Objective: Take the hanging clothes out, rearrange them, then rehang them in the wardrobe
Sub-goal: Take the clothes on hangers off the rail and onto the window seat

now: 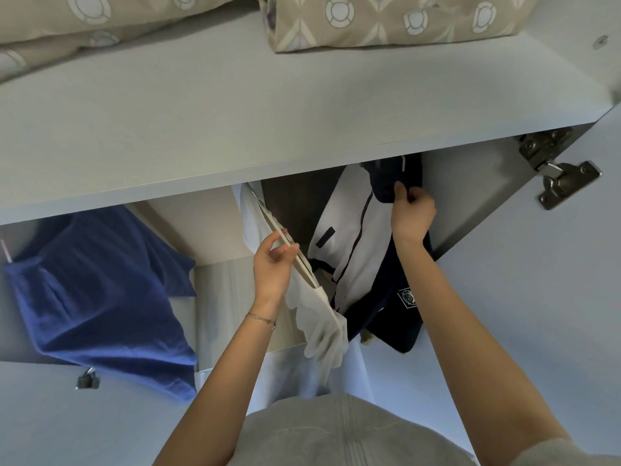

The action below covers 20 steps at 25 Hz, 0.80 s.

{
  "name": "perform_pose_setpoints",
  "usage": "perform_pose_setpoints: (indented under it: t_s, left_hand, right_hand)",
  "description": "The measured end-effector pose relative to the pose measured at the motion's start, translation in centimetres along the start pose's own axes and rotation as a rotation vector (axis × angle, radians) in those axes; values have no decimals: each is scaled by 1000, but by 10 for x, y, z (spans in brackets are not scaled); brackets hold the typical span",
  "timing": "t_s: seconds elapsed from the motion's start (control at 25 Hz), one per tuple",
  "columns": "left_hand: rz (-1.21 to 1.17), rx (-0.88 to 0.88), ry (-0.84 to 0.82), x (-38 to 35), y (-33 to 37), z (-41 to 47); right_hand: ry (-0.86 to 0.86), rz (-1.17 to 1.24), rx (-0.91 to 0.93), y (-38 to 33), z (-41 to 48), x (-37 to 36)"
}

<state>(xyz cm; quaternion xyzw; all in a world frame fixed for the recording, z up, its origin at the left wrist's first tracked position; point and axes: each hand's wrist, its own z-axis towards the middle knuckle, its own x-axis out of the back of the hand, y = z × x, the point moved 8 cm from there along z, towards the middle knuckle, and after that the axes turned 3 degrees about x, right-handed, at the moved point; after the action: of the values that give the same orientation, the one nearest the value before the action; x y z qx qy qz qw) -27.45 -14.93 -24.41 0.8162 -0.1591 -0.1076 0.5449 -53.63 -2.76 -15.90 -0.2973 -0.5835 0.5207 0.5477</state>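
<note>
shelf: a wide pale grey shelf (pixel 302 122) crosses the upper half of the view, its front edge running slightly downhill to the left.
on the shelf: beige patterned bedding (pixel 84 21) at the far left and a folded piece of the same print (pixel 386 21) at the right, with bare board between and in front of them.
wardrobe: the hanging space opens under the shelf, with a pale wood-grain panel (pixel 235 290) at the back and a grey side wall (pixel 470 196) on the right.
door edge: a metal hinge (pixel 554 169) sits at the upper right corner, and the open door (pixel 571 297) stands beside it.
blue garment: the blue garment (pixel 100 297) hangs at the left, well apart from the other two.
white garment: the white garment (pixel 322 331) hangs mid-space, just beside the jacket.
navy and white jacket: the navy and white jacket (pixel 356 250) hangs at the right, near the side wall, with a badge (pixel 407 297) on its dark part.
left hand: the left hand (pixel 272 267) pinches the thin pale top edge of the white garment between thumb and fingers; i cannot tell whether that edge is hanger or cloth. a bracelet (pixel 260 318) is on the wrist.
right hand: the right hand (pixel 411 211) has its fingers curled round the jacket's navy collar, close under the shelf edge.
open room: a wide gap lies between the blue garment and the white one.
low left: a small metal catch (pixel 87 380) below the blue garment.
</note>
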Motion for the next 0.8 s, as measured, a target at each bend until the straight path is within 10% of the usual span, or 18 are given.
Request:
perform_pose_setpoints:
  t_s: [0.8]
  left_hand:
    - [-13, -166, -249, -48, 54, -28]
  right_hand:
    - [-402, -122, 178, -9, -125, -15]
